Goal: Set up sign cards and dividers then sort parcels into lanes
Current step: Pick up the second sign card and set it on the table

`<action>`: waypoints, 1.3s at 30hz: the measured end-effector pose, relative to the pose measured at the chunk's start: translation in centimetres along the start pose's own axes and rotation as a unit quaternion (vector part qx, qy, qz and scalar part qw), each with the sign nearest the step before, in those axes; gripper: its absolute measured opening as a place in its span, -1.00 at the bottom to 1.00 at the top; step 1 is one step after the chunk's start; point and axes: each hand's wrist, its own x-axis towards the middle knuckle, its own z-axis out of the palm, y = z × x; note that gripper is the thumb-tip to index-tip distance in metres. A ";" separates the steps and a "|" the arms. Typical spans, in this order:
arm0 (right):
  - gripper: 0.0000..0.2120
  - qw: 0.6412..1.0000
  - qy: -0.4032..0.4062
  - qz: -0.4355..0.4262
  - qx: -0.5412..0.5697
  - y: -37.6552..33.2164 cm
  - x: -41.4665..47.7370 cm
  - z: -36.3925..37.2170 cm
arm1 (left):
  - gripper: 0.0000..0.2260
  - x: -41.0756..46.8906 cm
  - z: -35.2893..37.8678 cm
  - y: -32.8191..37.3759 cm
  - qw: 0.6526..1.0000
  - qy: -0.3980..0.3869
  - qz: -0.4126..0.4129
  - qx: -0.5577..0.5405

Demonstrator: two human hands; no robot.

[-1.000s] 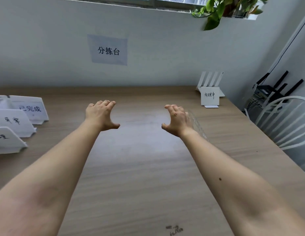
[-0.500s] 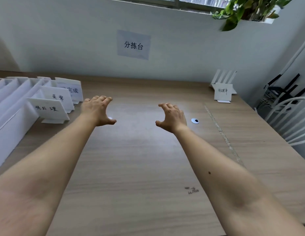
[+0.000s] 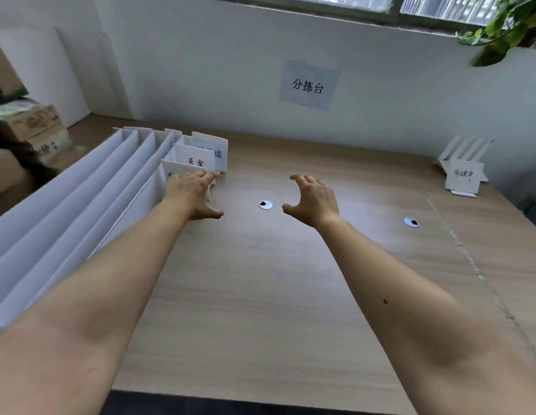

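While both bare forearms stretch forward from the bottom of the frame over the wooden table (image 3: pixel 260 310), the left hand (image 3: pixel 191 194) lies palm down at left centre. Its fingers are straight and relaxed, grasping nothing, with the tips over the top edge of the nearest sign card (image 3: pixel 177 168); contact cannot be told. The right hand (image 3: pixel 314 196) hovers at centre, fingers loosely curled and spread, empty. White dividers (image 3: pixel 81 199) run along the left edge, and cardboard parcels (image 3: pixel 33 124) sit upper left.
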 end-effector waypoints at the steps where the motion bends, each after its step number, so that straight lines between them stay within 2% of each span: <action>1: -0.36 1.000 0.003 -0.001 0.004 -1.5 0.6 0.5 | -0.22 0.2 0.0 -1.6 1.000 -0.001 -0.001 0.000; 9: -0.36 1.000 -0.004 0.016 0.013 -11.9 4.4 3.7 | -0.20 1.9 1.0 -13.0 1.000 -0.013 0.012 0.020; 14: -0.37 0.999 -0.014 0.035 0.010 -15.4 5.6 5.3 | -0.20 3.2 2.2 -16.8 0.999 -0.012 0.037 0.023; 23: -0.33 0.997 -0.053 0.037 0.035 -16.4 9.0 9.1 | -0.18 5.9 5.5 -19.2 0.998 -0.044 0.027 0.021; 32: -0.29 0.991 -0.102 0.013 0.081 -15.2 13.9 14.4 | -0.25 8.9 10.3 -19.7 0.998 -0.068 -0.016 0.003; 39: -0.29 0.985 -0.137 0.026 0.105 -15.2 17.0 18.9 | -0.21 11.7 13.8 -19.3 0.994 -0.094 -0.019 -0.046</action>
